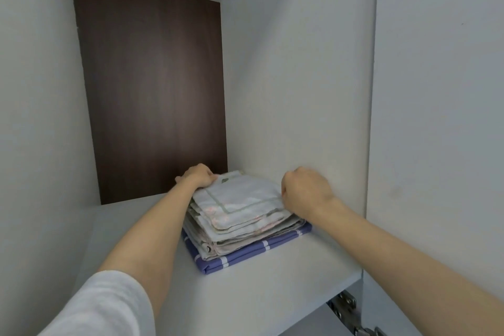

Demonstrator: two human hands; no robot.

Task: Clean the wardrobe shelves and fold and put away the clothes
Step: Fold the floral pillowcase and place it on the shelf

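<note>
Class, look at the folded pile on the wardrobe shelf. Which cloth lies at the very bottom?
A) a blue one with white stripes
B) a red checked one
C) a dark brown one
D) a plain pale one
A: the blue striped cloth sticks out beneath the pale folded cloths, flat on the shelf.

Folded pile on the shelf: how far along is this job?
Done: a stack of folded pale cloths lies on a purple striped cloth on the white shelf. In hand: left hand grips its far corner, right hand curls at its right edge. Left: cannot tell.
</note>
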